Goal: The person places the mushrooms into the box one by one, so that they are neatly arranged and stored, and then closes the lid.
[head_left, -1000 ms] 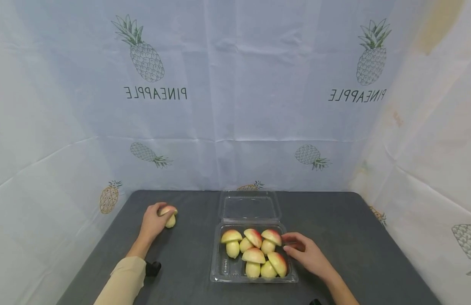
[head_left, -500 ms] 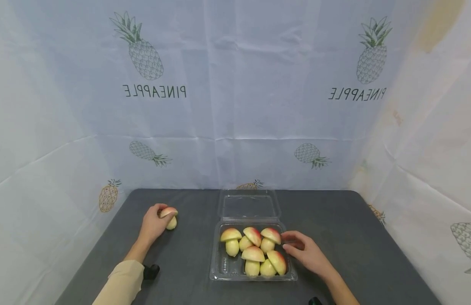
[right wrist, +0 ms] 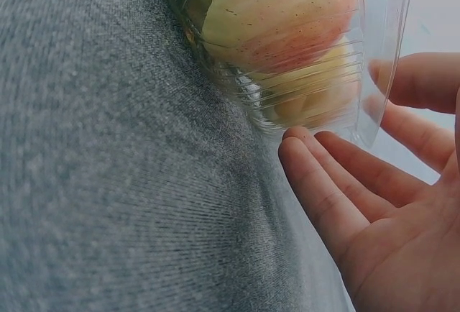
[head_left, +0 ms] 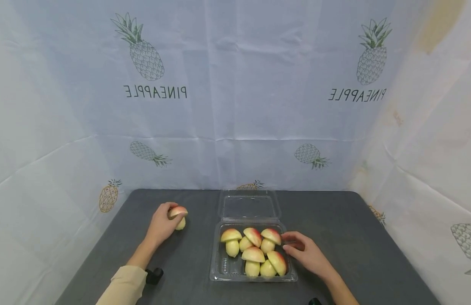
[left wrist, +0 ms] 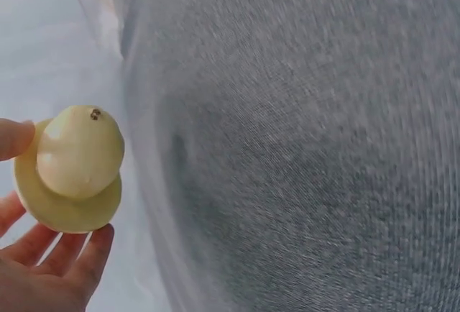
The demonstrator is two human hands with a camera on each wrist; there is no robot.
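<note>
My left hand holds a mushroom-shaped piece above the left side of the table. Its cap is yellow and red, its stem pale yellow. In the left wrist view the piece's stem points toward the camera, with thumb and fingertips around the cap's edge. A clear plastic clamshell box stands at the middle, its lid folded back. Several more mushroom-shaped pieces lie inside. My right hand is at the box's right side, fingers loosely extended; its fingertips touch or nearly touch the box wall.
The dark grey table carries the box. Within the box, the front left corner shows bare plastic floor. White cloth with pineapple prints hangs behind and along both sides of the table.
My left hand has shifted to the right with the mushroom-shaped piece, mostly in the last half second. My right hand and the box stay where they were.
</note>
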